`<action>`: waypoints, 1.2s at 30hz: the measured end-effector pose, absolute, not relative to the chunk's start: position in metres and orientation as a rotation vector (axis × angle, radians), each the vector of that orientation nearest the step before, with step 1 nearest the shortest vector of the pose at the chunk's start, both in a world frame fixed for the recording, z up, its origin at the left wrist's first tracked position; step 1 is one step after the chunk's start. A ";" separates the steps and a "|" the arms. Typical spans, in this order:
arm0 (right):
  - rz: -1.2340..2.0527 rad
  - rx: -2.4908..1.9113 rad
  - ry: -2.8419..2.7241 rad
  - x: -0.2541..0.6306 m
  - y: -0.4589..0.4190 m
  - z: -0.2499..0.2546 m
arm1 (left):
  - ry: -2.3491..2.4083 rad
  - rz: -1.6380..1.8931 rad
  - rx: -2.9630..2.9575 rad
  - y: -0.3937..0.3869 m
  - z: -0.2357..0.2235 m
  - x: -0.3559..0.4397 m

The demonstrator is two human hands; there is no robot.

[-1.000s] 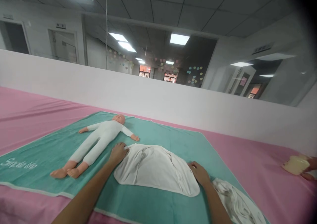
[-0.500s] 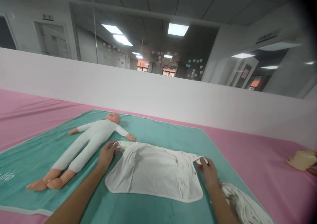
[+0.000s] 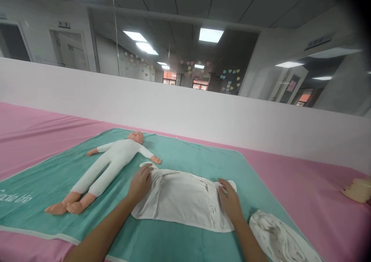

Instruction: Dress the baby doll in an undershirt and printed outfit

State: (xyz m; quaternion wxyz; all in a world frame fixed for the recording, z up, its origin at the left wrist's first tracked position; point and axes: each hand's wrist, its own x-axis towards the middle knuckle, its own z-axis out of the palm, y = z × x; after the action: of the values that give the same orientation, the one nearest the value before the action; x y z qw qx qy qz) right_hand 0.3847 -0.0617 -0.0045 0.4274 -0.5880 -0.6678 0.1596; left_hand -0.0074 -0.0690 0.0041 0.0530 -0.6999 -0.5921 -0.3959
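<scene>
A white baby garment (image 3: 185, 200) with light trim lies spread on a green blanket (image 3: 199, 157). On its upper left corner rests my left hand (image 3: 140, 184), fingers laid flat over the cloth and partly hidden by the back of the hand. My right hand (image 3: 230, 202) touches the upper right side, its fingers apart on the fabric. A baby doll (image 3: 116, 157) in a white bodysuit lies on its back to the left, one arm stretched towards the garment.
A crumpled white cloth (image 3: 279, 235) with a faint print sits at the lower right. Pink sheeting (image 3: 304, 177) surrounds the blanket. Further right is a pale yellow object (image 3: 358, 190), cut off by the frame. A white wall (image 3: 188, 111) with glass above it stands behind.
Both hands have let go of the garment's upper corners and moved inward onto the cloth. The garment now lies flatter. The view has shifted slightly left.
</scene>
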 end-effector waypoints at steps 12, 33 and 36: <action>0.269 -1.708 -2.073 0.282 -0.026 -0.011 | -1.712 -0.729 -2.621 -0.023 -0.001 0.093; 0.319 -1.555 -2.088 0.290 -0.011 -0.017 | -1.863 -0.927 -2.579 -0.011 -0.012 0.081; 0.265 -1.466 -2.081 0.289 -0.024 -0.010 | -1.962 -1.266 -2.610 -0.015 0.012 0.057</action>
State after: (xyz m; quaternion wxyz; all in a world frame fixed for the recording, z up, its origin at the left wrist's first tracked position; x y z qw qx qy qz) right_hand 0.2891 -0.0240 -0.0098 0.2870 -0.5487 -0.7790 0.0992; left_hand 0.0573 -0.0152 0.0118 -0.1792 -0.7333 -0.5511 -0.3556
